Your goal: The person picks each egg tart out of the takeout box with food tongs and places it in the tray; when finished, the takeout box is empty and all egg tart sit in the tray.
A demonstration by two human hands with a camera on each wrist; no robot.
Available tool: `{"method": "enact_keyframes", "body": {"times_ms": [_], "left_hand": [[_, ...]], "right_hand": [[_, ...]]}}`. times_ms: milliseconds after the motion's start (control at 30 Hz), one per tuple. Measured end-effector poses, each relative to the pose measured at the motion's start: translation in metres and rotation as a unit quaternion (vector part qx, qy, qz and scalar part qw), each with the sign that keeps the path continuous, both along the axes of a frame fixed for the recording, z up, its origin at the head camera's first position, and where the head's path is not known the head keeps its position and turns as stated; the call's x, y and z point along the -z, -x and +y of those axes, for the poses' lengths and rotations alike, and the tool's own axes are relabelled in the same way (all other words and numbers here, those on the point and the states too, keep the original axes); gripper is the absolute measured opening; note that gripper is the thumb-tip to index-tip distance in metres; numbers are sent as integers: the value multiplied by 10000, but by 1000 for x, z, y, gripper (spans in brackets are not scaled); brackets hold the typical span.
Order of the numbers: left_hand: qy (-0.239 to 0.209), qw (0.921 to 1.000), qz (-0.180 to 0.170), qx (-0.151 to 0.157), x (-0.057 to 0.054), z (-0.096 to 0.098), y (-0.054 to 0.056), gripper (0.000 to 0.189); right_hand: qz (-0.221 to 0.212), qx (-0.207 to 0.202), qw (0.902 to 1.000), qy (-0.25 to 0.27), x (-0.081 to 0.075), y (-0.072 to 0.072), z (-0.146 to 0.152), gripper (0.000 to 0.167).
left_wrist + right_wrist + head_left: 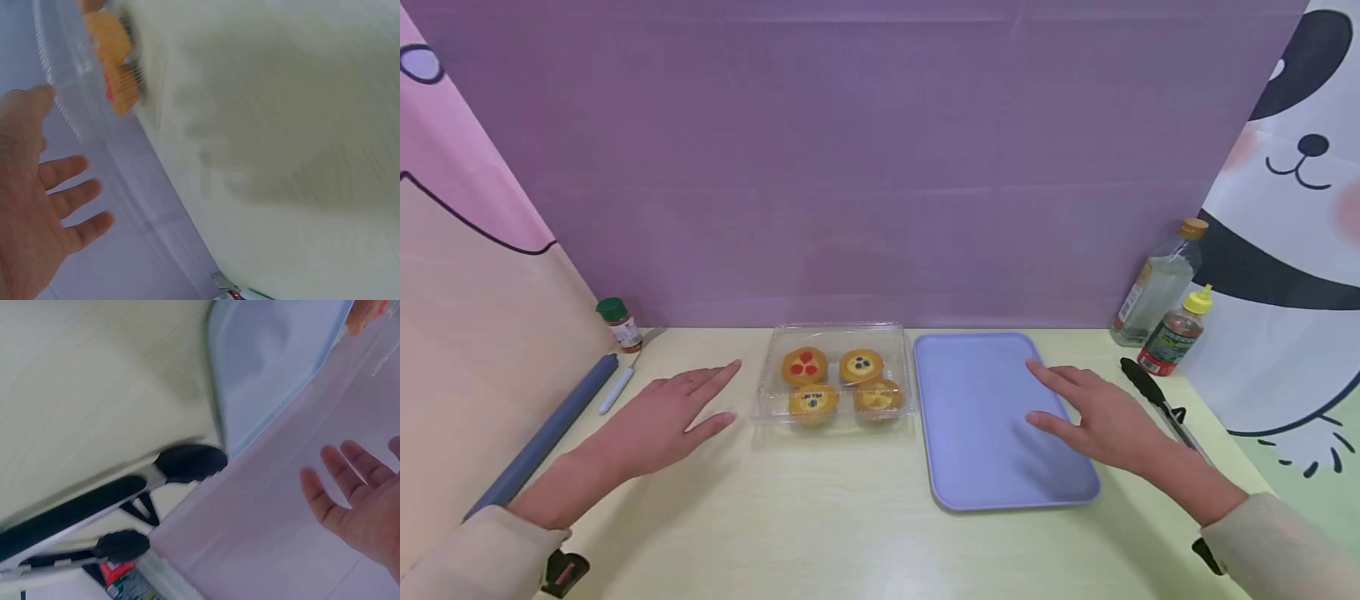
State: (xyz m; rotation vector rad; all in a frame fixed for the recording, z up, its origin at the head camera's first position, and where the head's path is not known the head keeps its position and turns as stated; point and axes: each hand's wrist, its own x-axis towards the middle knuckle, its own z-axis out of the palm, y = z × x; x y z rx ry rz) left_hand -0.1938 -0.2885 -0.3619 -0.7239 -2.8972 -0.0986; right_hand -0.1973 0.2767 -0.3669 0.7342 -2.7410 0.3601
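Two bottles stand at the right of the worktop, and black-tipped tongs lie near them. At the left are a green-capped jar, a fork and a long blue object. The tray, lavender and smooth, has rounded corners. Just beside it, a clear plastic box contains four round golden tarts. The left hand, near the box, and the right hand, over the tray, are spread, holding nothing.

1. We observe a clear plastic container, upright, holding four round golden pastries in two rows.
2. We note red topping on one pastry, dark pieces on two.
3. We record a blue, round-cornered rectangular tray lying flat, just right of the container.
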Motion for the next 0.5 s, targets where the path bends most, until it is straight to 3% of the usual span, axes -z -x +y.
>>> {"method": "enact_keyframes", "body": {"times_ms": [133,233,333,500], "left_hand": [[-782,9937,-788,-135,-6,-6,9,66],[-1411,9759,-1637,-304,-6,-11,18,65],[-1987,9452,-2569,-328,-3,-14,28,65],[-2712,8793,-3902,-309,5,-19,39,56]], "right_hand": [[-328,76,9982,502,-1,-4,-16,65],[-634,170,9943,845,-1,-7,-31,63],[-757,186,9897,1205,1,-7,-46,61],[-674,47,9784,1955,8,-7,-76,53]]}}
